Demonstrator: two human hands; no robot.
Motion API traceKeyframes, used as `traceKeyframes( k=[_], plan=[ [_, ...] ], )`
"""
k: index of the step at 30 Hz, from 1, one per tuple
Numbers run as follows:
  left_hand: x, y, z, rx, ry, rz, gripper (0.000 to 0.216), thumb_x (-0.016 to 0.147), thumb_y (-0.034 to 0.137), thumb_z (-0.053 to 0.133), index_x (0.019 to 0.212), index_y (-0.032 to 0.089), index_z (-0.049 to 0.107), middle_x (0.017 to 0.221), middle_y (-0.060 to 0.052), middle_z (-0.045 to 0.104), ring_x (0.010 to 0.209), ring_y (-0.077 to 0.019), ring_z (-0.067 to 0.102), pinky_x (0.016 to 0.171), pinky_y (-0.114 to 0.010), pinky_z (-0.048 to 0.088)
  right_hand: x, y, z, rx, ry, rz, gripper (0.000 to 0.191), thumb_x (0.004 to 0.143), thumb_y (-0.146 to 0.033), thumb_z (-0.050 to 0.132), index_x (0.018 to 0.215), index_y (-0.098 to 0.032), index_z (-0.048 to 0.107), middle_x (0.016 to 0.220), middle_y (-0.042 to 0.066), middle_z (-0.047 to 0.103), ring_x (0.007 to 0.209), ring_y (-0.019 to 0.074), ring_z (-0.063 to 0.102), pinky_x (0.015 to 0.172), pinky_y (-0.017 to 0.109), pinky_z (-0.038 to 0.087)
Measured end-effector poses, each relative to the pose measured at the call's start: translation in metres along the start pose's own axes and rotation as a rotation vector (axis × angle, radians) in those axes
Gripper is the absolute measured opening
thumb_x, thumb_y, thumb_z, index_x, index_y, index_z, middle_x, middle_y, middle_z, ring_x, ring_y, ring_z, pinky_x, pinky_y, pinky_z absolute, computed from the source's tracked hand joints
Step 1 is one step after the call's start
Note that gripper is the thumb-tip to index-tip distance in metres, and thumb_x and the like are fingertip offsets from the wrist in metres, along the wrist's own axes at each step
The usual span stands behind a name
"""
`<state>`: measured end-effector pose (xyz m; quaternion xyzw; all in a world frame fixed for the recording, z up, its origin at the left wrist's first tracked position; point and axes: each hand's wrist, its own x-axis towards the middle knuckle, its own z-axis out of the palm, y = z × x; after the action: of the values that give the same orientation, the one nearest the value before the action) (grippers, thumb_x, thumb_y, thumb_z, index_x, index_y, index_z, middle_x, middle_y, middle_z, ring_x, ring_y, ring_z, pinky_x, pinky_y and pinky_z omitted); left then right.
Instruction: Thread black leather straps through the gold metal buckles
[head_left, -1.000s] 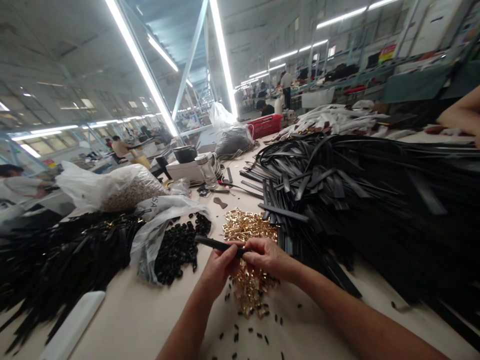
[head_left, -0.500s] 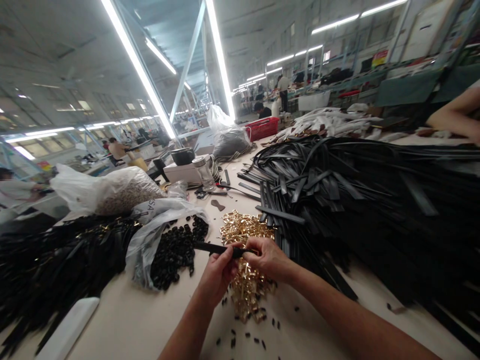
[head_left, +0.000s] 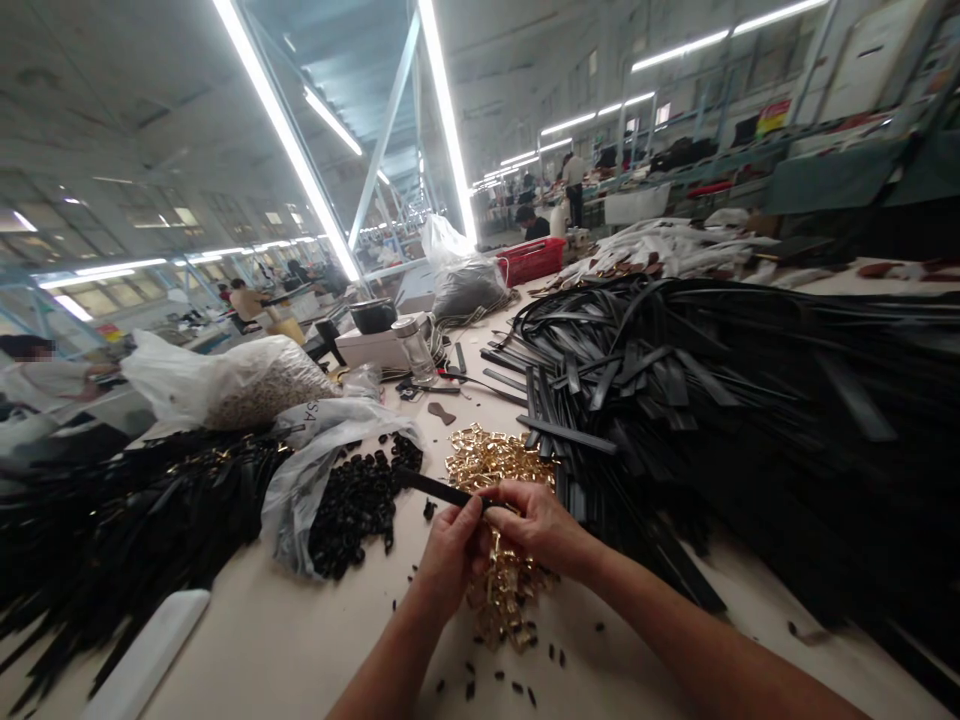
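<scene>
Both my hands meet over a heap of gold metal buckles (head_left: 501,462) on the beige table (head_left: 285,640). My left hand (head_left: 448,552) and my right hand (head_left: 534,528) are both closed on one black strap (head_left: 439,489), which sticks out up and to the left. The fingertips pinch it close together near its right end. A clear bag of small black loops (head_left: 352,500) lies just left of my hands. A few loose black loops (head_left: 517,688) are scattered near my wrists.
A big pile of black straps (head_left: 712,400) fills the right side. Finished black straps with gold buckles (head_left: 135,510) lie at the left, near a white flat piece (head_left: 146,655). Farther back stand a clear bottle (head_left: 416,348), plastic bags (head_left: 225,380), a red basket (head_left: 531,258) and other workers.
My hands stay on the strap with only slight finger shifts. The other person's arm at the far right edge has left the view.
</scene>
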<state>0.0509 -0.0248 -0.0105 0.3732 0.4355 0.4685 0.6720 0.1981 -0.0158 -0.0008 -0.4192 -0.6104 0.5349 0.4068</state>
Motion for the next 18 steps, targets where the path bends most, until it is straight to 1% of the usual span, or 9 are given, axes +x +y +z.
traceKeyframes(
  k=[2,4,6,8,11,14,16,18],
  plan=[
    [0.000,0.003,-0.001,0.030,-0.002,0.029,0.046,0.073,0.050,0.068,0.098,0.011,0.070,0.046,0.006,0.046,0.035,-0.0039,0.034,0.034,-0.016,0.023,-0.001,-0.002,0.001,0.101,-0.065,0.020,0.029,0.079,-0.038,0.059,0.097,-0.016,0.065,0.058,-0.003,0.057,0.047,0.0095,0.048,0.043,0.019,0.038],
    [0.000,0.005,-0.002,0.071,0.000,0.073,0.047,0.073,0.050,0.069,0.098,0.010,0.071,0.047,0.005,0.047,0.037,-0.0041,0.035,0.036,-0.017,0.024,-0.001,-0.001,0.000,0.115,-0.073,0.023,0.033,0.078,-0.044,0.059,0.094,-0.016,0.065,0.057,-0.002,0.056,0.046,0.0100,0.048,0.042,0.020,0.039],
    [0.001,0.007,-0.003,0.110,-0.006,0.099,0.047,0.072,0.049,0.070,0.097,0.009,0.072,0.046,0.005,0.045,0.036,-0.0040,0.033,0.036,-0.018,0.022,0.001,0.002,-0.002,0.051,-0.062,0.017,0.034,0.078,-0.046,0.059,0.092,-0.016,0.065,0.056,-0.002,0.056,0.045,0.0108,0.048,0.042,0.021,0.039],
    [0.002,0.008,-0.002,0.130,-0.009,0.102,0.047,0.070,0.048,0.071,0.097,0.009,0.073,0.045,0.005,0.044,0.036,-0.0042,0.032,0.036,-0.019,0.021,0.004,0.006,-0.005,-0.057,-0.058,-0.024,0.032,0.078,-0.047,0.059,0.089,-0.017,0.067,0.060,0.001,0.060,0.050,0.0135,0.053,0.046,0.023,0.043],
    [0.004,0.008,0.001,0.121,0.038,0.102,0.046,0.066,0.047,0.073,0.090,0.008,0.075,0.048,0.003,0.048,0.037,-0.0048,0.034,0.038,-0.020,0.024,0.009,0.013,-0.009,-0.175,-0.079,-0.073,0.031,0.078,-0.048,0.059,0.088,-0.020,0.068,0.073,0.005,0.068,0.065,0.0192,0.062,0.059,0.026,0.050],
    [0.004,0.007,0.005,0.077,0.107,0.129,0.042,0.063,0.045,0.075,0.079,0.007,0.075,0.054,-0.001,0.055,0.043,-0.0060,0.040,0.042,-0.020,0.030,0.010,0.017,-0.011,-0.233,-0.113,-0.063,0.034,0.080,-0.052,0.056,0.088,-0.022,0.068,0.073,0.004,0.071,0.069,0.0214,0.066,0.062,0.025,0.053],
    [0.004,0.006,0.005,0.035,0.137,0.167,0.040,0.062,0.043,0.076,0.077,0.007,0.075,0.059,-0.003,0.059,0.048,-0.0076,0.045,0.047,-0.021,0.034,0.010,0.017,-0.012,-0.259,-0.084,-0.080,0.035,0.080,-0.053,0.055,0.091,-0.023,0.068,0.076,0.003,0.072,0.071,0.0219,0.067,0.063,0.024,0.054],
    [0.006,0.006,0.003,-0.009,0.176,0.202,0.041,0.061,0.043,0.077,0.078,0.006,0.074,0.060,-0.004,0.060,0.047,-0.0077,0.046,0.046,-0.021,0.035,0.010,0.019,-0.014,-0.285,0.002,-0.116,0.035,0.080,-0.054,0.055,0.093,-0.025,0.069,0.082,0.003,0.073,0.075,0.0226,0.069,0.064,0.024,0.055]
  ],
)
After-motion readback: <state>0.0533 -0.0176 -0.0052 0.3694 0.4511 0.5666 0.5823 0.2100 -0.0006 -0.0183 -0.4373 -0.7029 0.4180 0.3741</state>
